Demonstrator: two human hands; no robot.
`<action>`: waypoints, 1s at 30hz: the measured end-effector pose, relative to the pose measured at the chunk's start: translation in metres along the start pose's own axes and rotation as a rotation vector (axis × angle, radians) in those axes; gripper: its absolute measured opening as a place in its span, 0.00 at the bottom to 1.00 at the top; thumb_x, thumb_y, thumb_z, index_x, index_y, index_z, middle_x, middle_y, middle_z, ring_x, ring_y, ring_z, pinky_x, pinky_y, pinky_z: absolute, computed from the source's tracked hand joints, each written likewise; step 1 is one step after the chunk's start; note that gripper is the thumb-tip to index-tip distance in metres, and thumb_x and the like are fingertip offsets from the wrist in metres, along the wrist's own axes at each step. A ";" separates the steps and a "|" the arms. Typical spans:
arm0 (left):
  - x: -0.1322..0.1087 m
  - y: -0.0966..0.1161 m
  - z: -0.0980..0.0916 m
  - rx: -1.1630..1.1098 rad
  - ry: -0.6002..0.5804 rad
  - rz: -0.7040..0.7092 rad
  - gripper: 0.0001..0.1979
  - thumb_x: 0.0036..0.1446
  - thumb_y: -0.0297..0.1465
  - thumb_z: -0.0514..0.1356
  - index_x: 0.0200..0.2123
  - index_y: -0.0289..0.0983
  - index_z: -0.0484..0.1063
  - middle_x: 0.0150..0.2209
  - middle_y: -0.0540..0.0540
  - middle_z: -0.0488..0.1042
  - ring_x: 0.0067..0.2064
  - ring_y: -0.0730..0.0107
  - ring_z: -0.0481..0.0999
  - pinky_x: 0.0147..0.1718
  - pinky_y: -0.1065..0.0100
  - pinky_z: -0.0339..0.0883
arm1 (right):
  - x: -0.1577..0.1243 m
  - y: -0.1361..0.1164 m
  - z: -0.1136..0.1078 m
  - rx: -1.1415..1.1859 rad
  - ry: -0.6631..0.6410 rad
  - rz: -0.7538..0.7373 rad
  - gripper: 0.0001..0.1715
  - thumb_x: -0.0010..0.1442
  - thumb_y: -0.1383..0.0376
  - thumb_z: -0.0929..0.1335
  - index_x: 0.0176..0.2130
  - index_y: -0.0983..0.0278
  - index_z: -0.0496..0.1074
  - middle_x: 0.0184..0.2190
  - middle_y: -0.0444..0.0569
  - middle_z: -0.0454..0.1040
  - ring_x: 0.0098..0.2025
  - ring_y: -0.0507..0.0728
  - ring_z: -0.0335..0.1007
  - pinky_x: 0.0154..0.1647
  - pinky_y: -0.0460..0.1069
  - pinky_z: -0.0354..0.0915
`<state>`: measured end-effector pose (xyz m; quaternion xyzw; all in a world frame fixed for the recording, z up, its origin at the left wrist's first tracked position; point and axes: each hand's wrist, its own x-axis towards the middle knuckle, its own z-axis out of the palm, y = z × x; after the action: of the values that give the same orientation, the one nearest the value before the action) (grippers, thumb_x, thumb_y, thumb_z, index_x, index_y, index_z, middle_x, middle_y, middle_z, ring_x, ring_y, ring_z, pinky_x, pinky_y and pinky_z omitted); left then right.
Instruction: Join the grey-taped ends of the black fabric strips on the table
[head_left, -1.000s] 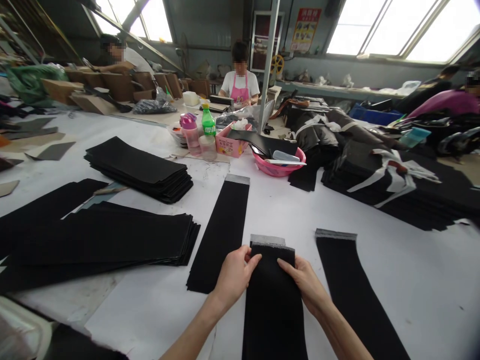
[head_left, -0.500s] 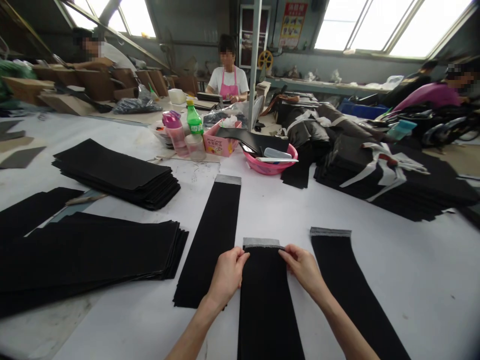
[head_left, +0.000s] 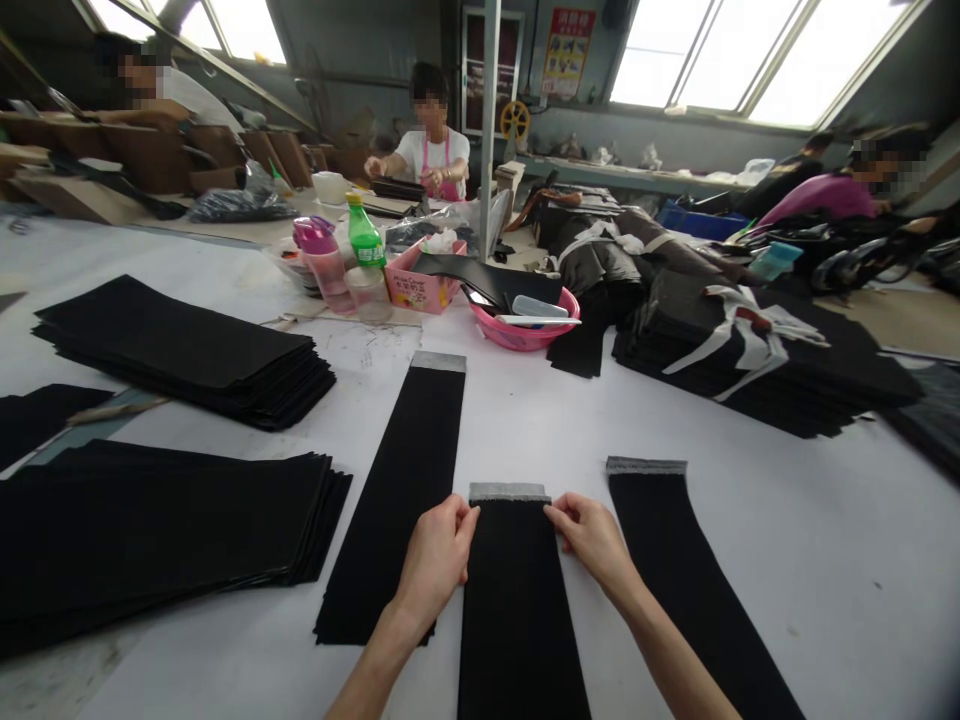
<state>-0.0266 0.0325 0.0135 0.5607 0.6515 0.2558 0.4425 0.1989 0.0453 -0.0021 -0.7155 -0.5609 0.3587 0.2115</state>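
A long black strip of sheet material [head_left: 517, 610] with a grey band across its far end lies in front of me. My left hand [head_left: 439, 545] pinches its far left corner between thumb and fingers. At the far right corner, my right hand [head_left: 589, 535] has the strip's edge pinched the same way. To the left lies a stack of black strips [head_left: 405, 490] with a grey far end, partly behind my left hand. On the right is another black strip [head_left: 697, 570], curving, its far end grey too.
Two piles of black sheets, a far one [head_left: 187, 345] and a near one [head_left: 165, 530], lie at left. Farther back are a pink basin [head_left: 525, 330], a green bottle [head_left: 365, 232] and a pink box [head_left: 424, 285]. A tied black bundle [head_left: 757, 365] sits at right. Several people work beyond.
The view has turned slightly right, so everything sits farther left. Both hands still pinch the strip's far corners. The person in the pink apron has raised a hand.
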 end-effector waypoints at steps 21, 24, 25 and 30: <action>0.012 -0.006 0.005 0.038 -0.005 -0.049 0.16 0.63 0.42 0.48 0.27 0.39 0.60 0.12 0.56 0.63 0.11 0.74 0.67 0.09 0.78 0.51 | 0.007 -0.010 0.001 -0.108 -0.034 0.091 0.15 0.61 0.58 0.64 0.26 0.61 0.68 0.15 0.40 0.70 0.18 0.52 0.70 0.19 0.43 0.54; 0.012 -0.003 0.004 0.032 -0.001 -0.053 0.16 0.62 0.42 0.48 0.26 0.38 0.60 0.13 0.55 0.64 0.11 0.75 0.67 0.09 0.78 0.50 | 0.008 -0.007 0.002 -0.109 -0.031 0.085 0.15 0.61 0.56 0.64 0.26 0.61 0.68 0.16 0.41 0.72 0.18 0.52 0.69 0.18 0.43 0.54; 0.012 -0.002 0.003 0.033 0.001 -0.054 0.16 0.62 0.42 0.49 0.26 0.38 0.60 0.13 0.55 0.64 0.11 0.75 0.67 0.09 0.78 0.50 | 0.009 -0.006 0.002 -0.112 -0.031 0.083 0.16 0.61 0.56 0.64 0.26 0.61 0.68 0.17 0.42 0.72 0.18 0.52 0.69 0.18 0.43 0.55; 0.014 0.000 0.003 0.068 0.013 -0.070 0.16 0.62 0.41 0.49 0.26 0.38 0.61 0.14 0.54 0.65 0.12 0.74 0.68 0.10 0.78 0.51 | 0.011 -0.002 0.004 -0.104 -0.032 0.074 0.17 0.61 0.54 0.65 0.26 0.61 0.68 0.18 0.43 0.72 0.18 0.53 0.69 0.17 0.44 0.55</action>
<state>-0.0238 0.0454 0.0084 0.5506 0.6817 0.2215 0.4279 0.1964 0.0554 -0.0062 -0.7399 -0.5553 0.3482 0.1515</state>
